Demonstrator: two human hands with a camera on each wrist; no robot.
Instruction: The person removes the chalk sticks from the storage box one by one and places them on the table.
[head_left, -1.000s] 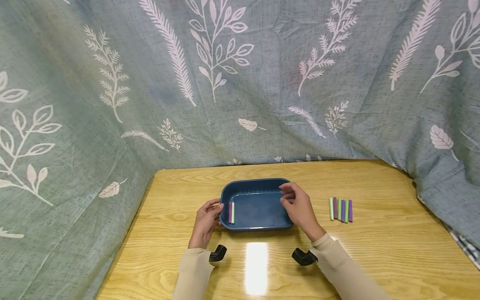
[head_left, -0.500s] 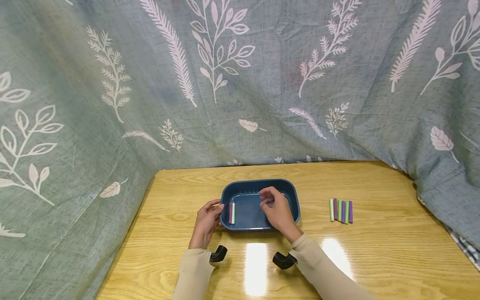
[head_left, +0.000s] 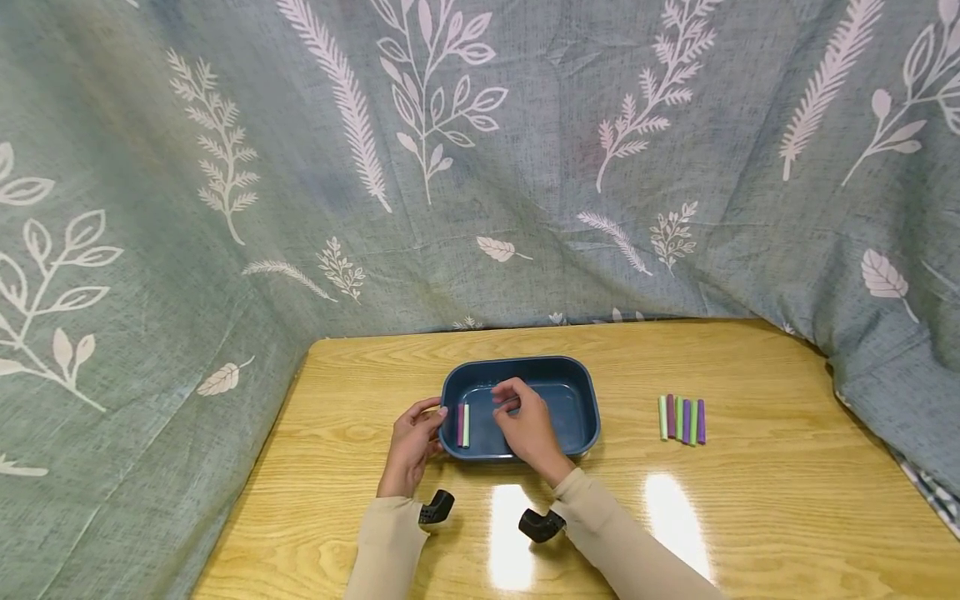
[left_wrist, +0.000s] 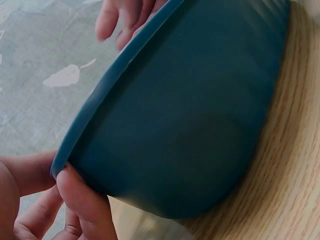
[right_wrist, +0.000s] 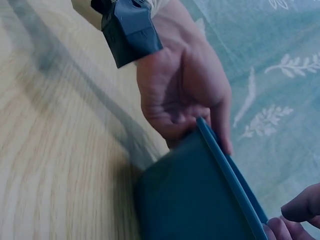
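Note:
A dark blue plastic tub (head_left: 585,392) stands on the wooden table. My left hand (head_left: 411,442) grips its left rim, the thumb over the edge and the fingers outside and below, as the left wrist view also shows. Two short chalk-like sticks lie side by side at the tub's left end, a magenta stick (head_left: 461,426) and a pale green stick (head_left: 467,426). Over the middle of the tub reaches my right hand (head_left: 528,425), fingers loosely bent and thumb apart from them, with nothing visible between. In the right wrist view the right fingers (right_wrist: 300,215) overlap the far rim.
On the table to the right of the tub lies a row of several coloured sticks (head_left: 682,420), green, dark red and purple. A leaf-patterned grey-green curtain (head_left: 540,167) hangs behind and beside the table (head_left: 787,467). A black wrist device (head_left: 542,525) sits by each sleeve.
My right hand has moved left, from the tub's right rim to over its middle, nearer the two sticks. The left hand, the tub and the sticks have stayed in place.

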